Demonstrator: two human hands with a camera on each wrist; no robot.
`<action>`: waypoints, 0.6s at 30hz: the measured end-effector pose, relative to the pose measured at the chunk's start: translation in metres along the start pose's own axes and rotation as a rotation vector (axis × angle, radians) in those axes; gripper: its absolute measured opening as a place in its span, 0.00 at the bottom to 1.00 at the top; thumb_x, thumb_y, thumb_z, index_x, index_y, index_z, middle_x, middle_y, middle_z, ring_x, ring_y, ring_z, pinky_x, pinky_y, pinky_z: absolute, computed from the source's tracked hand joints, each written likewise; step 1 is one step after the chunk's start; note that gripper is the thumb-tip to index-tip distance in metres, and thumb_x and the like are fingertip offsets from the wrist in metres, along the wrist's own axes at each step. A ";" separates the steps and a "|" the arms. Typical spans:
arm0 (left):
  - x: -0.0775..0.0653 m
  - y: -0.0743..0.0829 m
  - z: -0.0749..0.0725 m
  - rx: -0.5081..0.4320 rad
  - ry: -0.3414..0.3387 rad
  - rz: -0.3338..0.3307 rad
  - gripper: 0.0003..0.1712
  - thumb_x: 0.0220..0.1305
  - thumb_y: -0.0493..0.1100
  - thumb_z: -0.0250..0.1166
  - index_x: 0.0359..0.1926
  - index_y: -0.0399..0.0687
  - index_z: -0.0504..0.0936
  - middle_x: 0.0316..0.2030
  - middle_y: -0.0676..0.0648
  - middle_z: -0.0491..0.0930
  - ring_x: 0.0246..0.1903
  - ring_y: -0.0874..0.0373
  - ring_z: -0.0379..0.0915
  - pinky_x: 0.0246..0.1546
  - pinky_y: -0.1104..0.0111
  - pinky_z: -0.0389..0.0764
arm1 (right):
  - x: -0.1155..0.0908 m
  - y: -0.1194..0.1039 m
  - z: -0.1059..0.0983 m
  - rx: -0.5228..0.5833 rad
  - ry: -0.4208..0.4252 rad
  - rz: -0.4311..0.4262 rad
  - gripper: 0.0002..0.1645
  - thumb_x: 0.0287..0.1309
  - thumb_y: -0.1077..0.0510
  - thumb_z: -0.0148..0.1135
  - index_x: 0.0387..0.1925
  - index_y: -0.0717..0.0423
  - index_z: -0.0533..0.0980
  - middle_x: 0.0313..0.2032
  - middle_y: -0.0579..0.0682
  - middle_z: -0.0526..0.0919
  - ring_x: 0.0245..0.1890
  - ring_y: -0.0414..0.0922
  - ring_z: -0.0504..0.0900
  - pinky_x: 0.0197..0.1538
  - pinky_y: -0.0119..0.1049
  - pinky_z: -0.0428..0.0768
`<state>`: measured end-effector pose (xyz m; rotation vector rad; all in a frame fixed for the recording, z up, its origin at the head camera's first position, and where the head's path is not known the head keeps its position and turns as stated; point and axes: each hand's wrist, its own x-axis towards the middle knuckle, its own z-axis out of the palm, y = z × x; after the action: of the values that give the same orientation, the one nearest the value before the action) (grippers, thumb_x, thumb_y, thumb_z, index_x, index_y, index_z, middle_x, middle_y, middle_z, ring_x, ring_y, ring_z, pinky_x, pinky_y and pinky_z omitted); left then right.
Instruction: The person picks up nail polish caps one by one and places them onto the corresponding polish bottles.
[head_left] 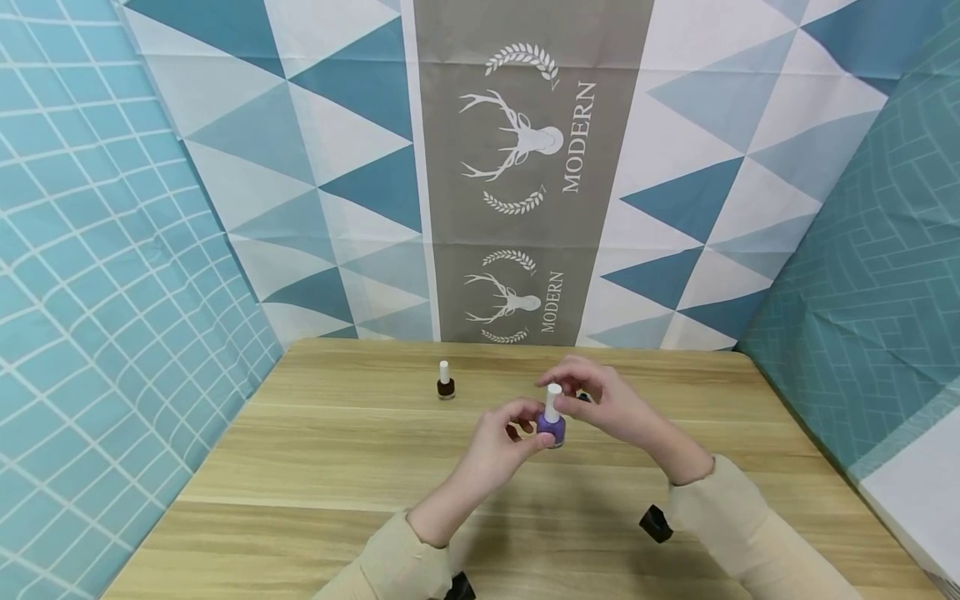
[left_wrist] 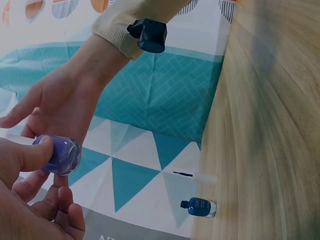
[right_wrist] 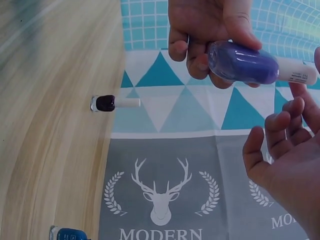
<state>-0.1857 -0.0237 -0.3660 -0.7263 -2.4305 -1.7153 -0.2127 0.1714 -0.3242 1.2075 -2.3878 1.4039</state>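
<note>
Above the middle of the wooden table [head_left: 315, 467], here's the purple polish bottle [head_left: 551, 429], its body pinched by the left hand [head_left: 495, 446]! Right hand [head_left: 606, 404] up at its white cap [head_left: 552, 402], thumb and fingers about it, though whether gripping we can't tell. Far left, a dark bottle [head_left: 446, 388] stands capped; beyond the right hand, an uncapped blue bottle [left_wrist: 201, 206] stands beside an upturned brush cap [left_wrist: 205, 178].

In the head view, the right hand [head_left: 609, 403] mostly hides the blue bottle [head_left: 584, 398] and the near edge of the desk [head_left: 315, 467] is cut off. Print on the cap [right_wrist: 297, 73] is too small to read.
</note>
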 end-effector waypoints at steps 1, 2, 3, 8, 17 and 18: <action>0.000 0.000 0.000 0.003 0.000 0.000 0.13 0.55 0.41 0.70 0.42 0.44 0.82 0.34 0.49 0.81 0.38 0.49 0.73 0.32 0.73 0.71 | 0.000 0.000 -0.001 -0.002 -0.008 -0.005 0.16 0.60 0.64 0.59 0.50 0.54 0.77 0.35 0.46 0.73 0.33 0.40 0.69 0.35 0.31 0.72; 0.000 0.000 0.000 0.005 0.000 0.001 0.13 0.55 0.41 0.70 0.41 0.44 0.82 0.34 0.49 0.81 0.38 0.48 0.73 0.32 0.72 0.71 | -0.001 0.000 -0.001 0.002 -0.017 -0.010 0.16 0.61 0.64 0.59 0.51 0.54 0.76 0.35 0.46 0.73 0.33 0.40 0.69 0.35 0.31 0.72; 0.001 0.000 0.000 0.007 -0.001 0.004 0.12 0.55 0.41 0.70 0.41 0.44 0.82 0.33 0.49 0.81 0.38 0.49 0.73 0.31 0.72 0.71 | -0.001 0.000 -0.002 0.011 -0.029 -0.012 0.17 0.61 0.64 0.58 0.53 0.55 0.76 0.35 0.46 0.72 0.34 0.40 0.69 0.35 0.32 0.72; 0.000 0.000 0.000 0.017 -0.009 0.013 0.12 0.55 0.41 0.69 0.41 0.45 0.82 0.33 0.50 0.81 0.36 0.53 0.73 0.31 0.72 0.72 | -0.002 -0.001 -0.004 0.058 -0.078 -0.004 0.19 0.64 0.64 0.55 0.56 0.53 0.75 0.39 0.49 0.74 0.37 0.41 0.70 0.37 0.33 0.74; 0.000 0.000 0.000 0.012 -0.016 0.011 0.13 0.55 0.40 0.70 0.43 0.44 0.82 0.34 0.49 0.81 0.38 0.47 0.73 0.32 0.72 0.72 | -0.001 -0.001 -0.006 0.116 -0.098 -0.032 0.13 0.63 0.67 0.54 0.47 0.59 0.79 0.38 0.49 0.76 0.33 0.48 0.73 0.34 0.35 0.78; 0.000 0.000 0.000 0.012 -0.017 0.011 0.13 0.55 0.40 0.70 0.43 0.45 0.82 0.34 0.49 0.81 0.38 0.47 0.73 0.32 0.72 0.72 | -0.001 -0.001 -0.006 0.121 -0.095 -0.032 0.12 0.63 0.67 0.54 0.46 0.60 0.79 0.38 0.49 0.76 0.34 0.48 0.74 0.34 0.34 0.79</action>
<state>-0.1857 -0.0231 -0.3660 -0.7546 -2.4406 -1.6958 -0.2125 0.1766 -0.3206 1.3651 -2.3625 1.5348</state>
